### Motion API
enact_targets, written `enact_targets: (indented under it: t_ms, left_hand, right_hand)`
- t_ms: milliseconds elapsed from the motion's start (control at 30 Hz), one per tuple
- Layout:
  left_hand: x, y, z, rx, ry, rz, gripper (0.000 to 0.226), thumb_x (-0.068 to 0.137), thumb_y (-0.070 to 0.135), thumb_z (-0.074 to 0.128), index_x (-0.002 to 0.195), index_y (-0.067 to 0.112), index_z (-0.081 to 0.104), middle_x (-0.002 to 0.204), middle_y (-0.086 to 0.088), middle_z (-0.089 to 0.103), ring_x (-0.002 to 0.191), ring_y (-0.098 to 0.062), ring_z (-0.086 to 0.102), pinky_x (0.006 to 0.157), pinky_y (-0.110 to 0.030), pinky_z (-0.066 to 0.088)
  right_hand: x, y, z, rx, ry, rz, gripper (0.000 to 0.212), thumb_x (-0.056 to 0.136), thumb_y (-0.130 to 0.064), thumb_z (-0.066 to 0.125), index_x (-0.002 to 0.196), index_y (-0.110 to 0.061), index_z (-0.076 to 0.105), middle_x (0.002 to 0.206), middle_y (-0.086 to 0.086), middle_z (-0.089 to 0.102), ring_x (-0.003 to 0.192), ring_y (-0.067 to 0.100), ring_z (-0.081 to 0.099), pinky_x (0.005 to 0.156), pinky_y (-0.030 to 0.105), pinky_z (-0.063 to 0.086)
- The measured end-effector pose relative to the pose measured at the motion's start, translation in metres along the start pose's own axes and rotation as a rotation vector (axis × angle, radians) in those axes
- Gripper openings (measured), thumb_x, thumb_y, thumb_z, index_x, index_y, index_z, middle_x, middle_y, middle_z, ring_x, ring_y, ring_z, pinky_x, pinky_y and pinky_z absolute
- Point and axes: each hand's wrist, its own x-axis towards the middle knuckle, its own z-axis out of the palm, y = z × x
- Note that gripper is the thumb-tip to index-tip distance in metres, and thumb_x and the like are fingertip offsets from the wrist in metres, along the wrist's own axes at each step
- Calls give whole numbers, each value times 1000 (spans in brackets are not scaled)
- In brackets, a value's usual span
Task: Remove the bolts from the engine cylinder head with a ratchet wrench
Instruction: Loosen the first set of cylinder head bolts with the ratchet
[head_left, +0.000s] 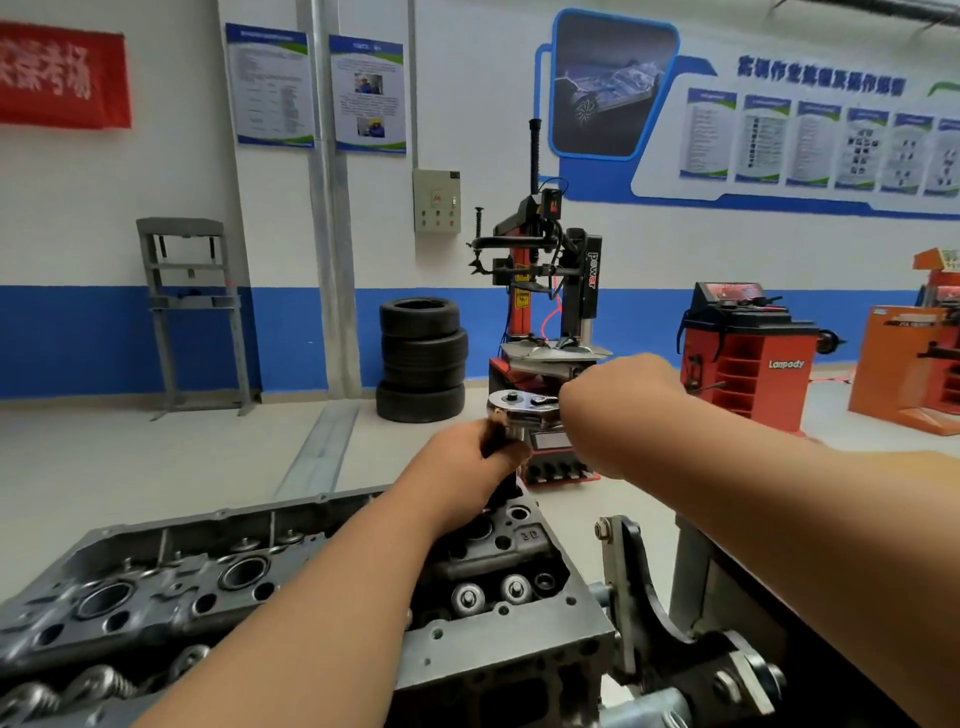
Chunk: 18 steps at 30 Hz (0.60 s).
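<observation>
Head view: my left hand (467, 460) grips the wrench (519, 404) under its head; my right hand (621, 392), beside it, grips the handle.

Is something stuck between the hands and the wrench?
Nothing visible. The left hand grips the wrench just under its shiny top, and the right hand holds its handle.

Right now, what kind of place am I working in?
Probably an auto repair training workshop: stacked tyres, a tyre-changing machine and a wheel balancer stand behind the engine cylinder head you are working on.
</observation>
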Motion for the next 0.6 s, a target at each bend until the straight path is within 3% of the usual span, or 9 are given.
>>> enact_targets:
  t_ms: [100,167,267,367,433,500,533,600]
  left_hand:
    - [1,-3,-1,2,16,13,6,92,41,60,97,40,62,86,24,61,83,6,57,67,-14,38]
    - [-1,-2,-1,-12,31,25,15,91,37,61,105,37,65,88,22,61,85,1,58,69,-18,40]
    - [-2,-2,1,-11,47,41,13,91,30,60,101,38,64,87,21,62,88,-5,59,72,-23,43]
    - [-1,-2,5,7,54,63,14,93,30,58,93,44,56,86,22,61,83,0,57,67,-16,40]
    - [2,-3,8,18,51,39,10,94,33,56,102,39,57,97,13,65,89,-8,60,71,-23,44]
    - [3,-5,10,19,32,14,18,93,39,56,109,33,55,106,7,67,97,-13,61,79,-29,45]
    - [4,-6,10,11,23,11,18,93,40,56,109,33,52,108,7,66,99,-13,60,79,-28,43]
    - [4,-6,10,-11,10,13,16,93,38,56,107,34,49,110,6,65,101,-12,59,78,-24,40]
  right_hand:
    - [-19,-10,-4,-19,86,-92,28,86,-9,55,67,-16,36,70,0,44,58,18,38,70,33,38]
    - [-28,-20,-1,72,119,-98,26,86,-11,53,69,-14,34,69,0,42,58,18,39,63,32,38]
    - [-33,-29,11,252,169,-41,11,90,-14,50,92,-8,41,80,2,40,70,25,42,59,35,34]
    - [-16,-27,32,282,385,-55,24,90,-22,50,110,-13,41,95,6,51,73,26,42,56,34,28]
    - [3,-15,45,273,540,-132,28,90,-37,48,110,-18,43,99,4,60,72,25,46,56,32,31]
    - [24,-1,57,339,569,-206,37,88,-47,46,117,-24,45,109,0,61,90,23,52,74,34,41]
    - [33,3,61,411,538,-236,41,86,-48,47,121,-26,44,117,-1,59,103,22,50,89,36,37]
    - [52,3,65,551,451,-260,50,83,-44,52,128,-28,40,128,0,51,118,21,40,104,40,28]
